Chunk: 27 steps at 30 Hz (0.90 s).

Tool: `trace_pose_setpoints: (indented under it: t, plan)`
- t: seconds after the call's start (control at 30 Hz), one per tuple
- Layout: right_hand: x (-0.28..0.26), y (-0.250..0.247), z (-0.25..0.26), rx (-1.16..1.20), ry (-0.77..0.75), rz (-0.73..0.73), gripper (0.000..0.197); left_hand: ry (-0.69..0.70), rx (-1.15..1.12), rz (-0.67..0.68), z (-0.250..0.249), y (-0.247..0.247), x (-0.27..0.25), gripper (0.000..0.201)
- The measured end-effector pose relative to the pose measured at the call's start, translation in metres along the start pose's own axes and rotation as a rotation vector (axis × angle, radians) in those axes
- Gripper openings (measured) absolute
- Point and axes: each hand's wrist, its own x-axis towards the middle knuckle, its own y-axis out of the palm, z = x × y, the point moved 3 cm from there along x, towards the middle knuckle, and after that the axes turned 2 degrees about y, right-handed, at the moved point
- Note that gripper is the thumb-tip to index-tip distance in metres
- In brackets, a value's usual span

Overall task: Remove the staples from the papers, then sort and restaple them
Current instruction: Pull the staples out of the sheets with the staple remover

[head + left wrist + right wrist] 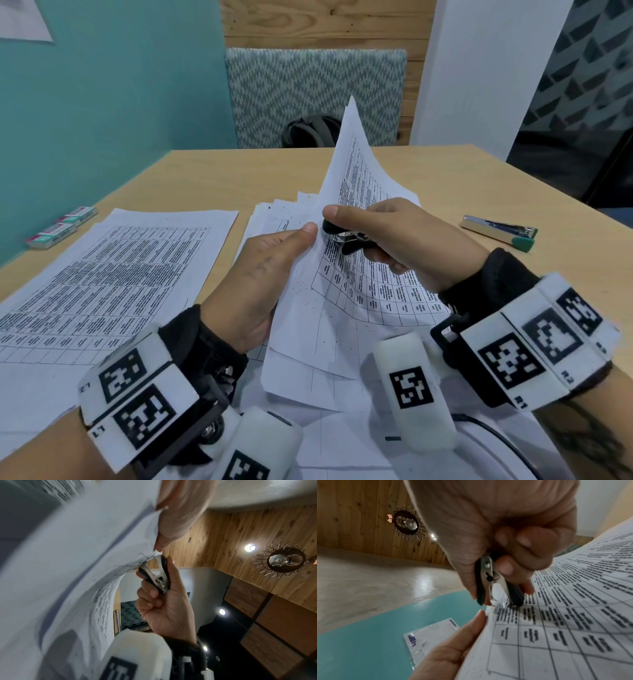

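Fingers [505,566] of the right hand [394,233] are curled round a staple remover [346,236], squeezing it with its claws biting the corner of a lifted bundle of papers [342,291]. A glint of metal between the claws is probably the staple. The left hand [270,274] pinches that same corner, thumb just beside the claws. The bundle's long side runs from this corner toward the person, so a pull should go away from the left thumb. A stapler [500,233] lies on the table [445,171], right of the bundle.
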Motion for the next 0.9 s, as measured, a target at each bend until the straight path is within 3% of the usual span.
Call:
trace_pose_setpoints:
  t: [0.2, 0.33, 0.63, 0.8, 0.9]
  plan:
    - [0.0039, 0.0015, -0.004, -0.009, 0.026, -0.043, 0.038, -0.001, -0.021, 0.0, -0.0003, 0.0, 0.0005, 0.032]
    - [0.0034, 0.0018, -0.0025, 0.018, 0.03, -0.034, 0.029, -0.001, -0.013, -0.001, 0.0008, 0.0002, 0.0012, 0.033]
    - [0.0045, 0.0039, -0.0001, 0.009, -0.026, -0.109, 0.035, 0.035, -0.007, -0.014, -0.0007, 0.0007, 0.0018, 0.032]
    - [0.005, 0.003, 0.0009, 0.027, -0.069, -0.038, 0.027, 0.043, 0.019, -0.003, -0.0021, -0.0036, 0.0049, 0.017]
    - [0.0026, 0.0001, 0.0038, -0.004, -0.101, 0.01, 0.024, 0.018, 0.061, 0.059, -0.0044, -0.0069, 0.0072, 0.019]
